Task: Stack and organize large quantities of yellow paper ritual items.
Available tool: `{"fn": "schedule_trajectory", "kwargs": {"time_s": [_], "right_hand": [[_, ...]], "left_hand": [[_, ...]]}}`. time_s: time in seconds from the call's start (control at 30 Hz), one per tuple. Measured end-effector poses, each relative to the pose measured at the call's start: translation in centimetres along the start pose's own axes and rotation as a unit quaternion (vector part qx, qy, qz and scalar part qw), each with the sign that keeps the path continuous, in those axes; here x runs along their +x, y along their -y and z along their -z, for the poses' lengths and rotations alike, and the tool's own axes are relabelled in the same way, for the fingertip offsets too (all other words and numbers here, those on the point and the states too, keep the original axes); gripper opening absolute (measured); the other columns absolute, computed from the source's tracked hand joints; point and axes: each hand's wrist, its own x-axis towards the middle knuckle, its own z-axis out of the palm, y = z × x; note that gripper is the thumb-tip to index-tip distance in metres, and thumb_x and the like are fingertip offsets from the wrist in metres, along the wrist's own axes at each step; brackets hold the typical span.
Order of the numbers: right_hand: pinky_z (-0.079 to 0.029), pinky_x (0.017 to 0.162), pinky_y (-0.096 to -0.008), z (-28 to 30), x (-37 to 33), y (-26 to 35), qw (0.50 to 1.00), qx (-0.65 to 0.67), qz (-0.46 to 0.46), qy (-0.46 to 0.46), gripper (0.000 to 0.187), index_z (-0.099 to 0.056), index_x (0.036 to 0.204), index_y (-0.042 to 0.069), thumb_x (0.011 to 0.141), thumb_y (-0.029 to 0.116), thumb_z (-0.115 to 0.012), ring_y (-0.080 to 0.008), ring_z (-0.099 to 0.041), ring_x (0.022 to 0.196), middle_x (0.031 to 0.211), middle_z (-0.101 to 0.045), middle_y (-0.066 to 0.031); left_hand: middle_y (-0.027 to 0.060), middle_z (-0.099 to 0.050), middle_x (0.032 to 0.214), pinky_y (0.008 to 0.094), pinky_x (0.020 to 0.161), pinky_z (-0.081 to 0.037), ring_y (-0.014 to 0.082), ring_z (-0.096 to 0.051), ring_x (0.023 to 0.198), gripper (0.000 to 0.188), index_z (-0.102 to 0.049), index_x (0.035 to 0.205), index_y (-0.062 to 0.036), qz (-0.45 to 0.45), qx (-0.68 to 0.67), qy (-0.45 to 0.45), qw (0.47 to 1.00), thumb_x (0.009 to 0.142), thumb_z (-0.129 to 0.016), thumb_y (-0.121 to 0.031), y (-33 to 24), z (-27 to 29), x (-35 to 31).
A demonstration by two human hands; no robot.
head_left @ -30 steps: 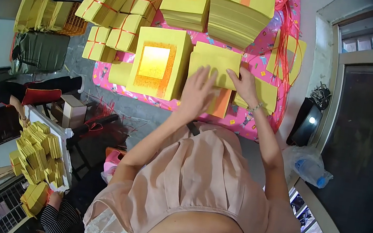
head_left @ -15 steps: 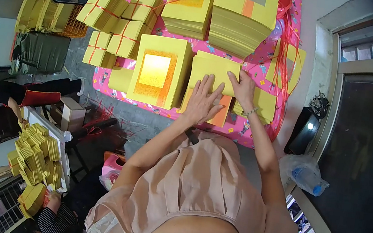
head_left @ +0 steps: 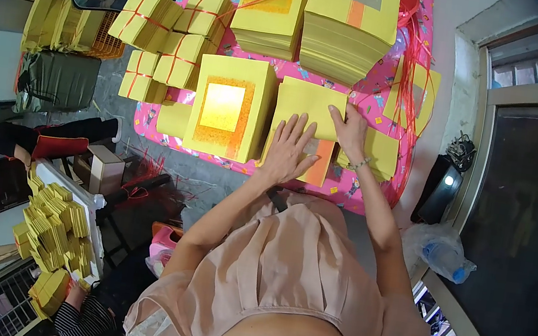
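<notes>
Yellow paper (head_left: 310, 98) lies folded over in front of me on a pile of yellow sheets with orange and grey patches (head_left: 312, 170). My left hand (head_left: 287, 153) rests flat across its near edge, fingers spread. At its right edge is my right hand (head_left: 351, 133), thumb on top and fingers curled along the side, gripping the paper. Just left stands a tall stack of yellow paper (head_left: 260, 112) with a shiny gold square on an orange patch. More yellow paper (head_left: 379, 152) lies by my right wrist.
A pink patterned cloth (head_left: 347, 196) covers the table. Bundles tied with red string (head_left: 184, 60) sit at left, and taller paper stacks (head_left: 345, 44) behind. Red strands (head_left: 410, 105) hang at right. Two people work at lower left, near a white table (head_left: 95, 229) heaped with yellow bundles.
My left hand has shifted slightly left and down across the paper. My right hand stays at the right edge. The view has tilted a little.
</notes>
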Motion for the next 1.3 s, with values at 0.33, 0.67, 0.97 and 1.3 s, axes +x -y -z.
{"fn": "schedule_trajectory", "kwargs": {"time_s": [0.33,0.67,0.97,1.3], "right_hand": [[-0.047,0.063,-0.0463,0.3,0.2,0.7,0.999,0.011,-0.03,0.017,0.042,-0.065,0.09,0.0,0.091,0.042,-0.062,-0.038,-0.064,0.07,0.073,-0.066,-0.0208],[-0.047,0.062,-0.0441,0.4,-0.1,0.8,0.999,-0.02,-0.042,0.005,0.041,-0.062,0.087,0.0,0.089,0.041,-0.065,-0.036,-0.06,0.062,0.064,-0.061,-0.0168],[-0.05,0.071,-0.0393,-0.1,-5.5,-0.3,0.996,-0.006,-0.043,-0.078,0.059,-0.049,0.112,-0.001,0.078,0.037,-0.079,-0.0272,-0.06,0.083,0.101,-0.058,-0.0175],[-0.049,0.066,-0.04,-1.1,-5.3,-0.6,0.995,0.027,-0.092,-0.03,0.046,-0.053,0.102,0.001,0.077,0.03,-0.078,-0.0264,-0.064,0.075,0.086,-0.064,-0.0122]], "left_hand": [[0.0275,-0.024,0.151,0.0553,0.114,-0.018,0.0442,-0.023,0.14,0.076,-0.03,0.149,-0.0083,-0.003,-0.007,-0.012,1.0,0.09,-0.055,-0.048,0.1,0.0,0.0],[0.0281,-0.027,0.149,0.0555,0.115,-0.018,0.0447,-0.022,0.14,0.077,-0.029,0.15,-0.0077,0.001,-0.007,-0.001,1.0,0.09,-0.055,-0.048,0.1,-0.3,-0.1],[0.028,-0.027,0.149,0.0563,0.114,-0.018,0.0451,-0.021,0.14,0.077,-0.029,0.15,-0.0087,0.0,-0.002,0.003,1.0,0.091,-0.054,-0.051,0.3,-0.3,0.0],[0.0278,-0.027,0.148,0.0555,0.114,-0.018,0.0451,-0.021,0.14,0.075,-0.033,0.148,-0.0072,0.003,0.027,0.012,1.0,0.092,-0.052,-0.053,0.3,-0.6,0.0]]}}
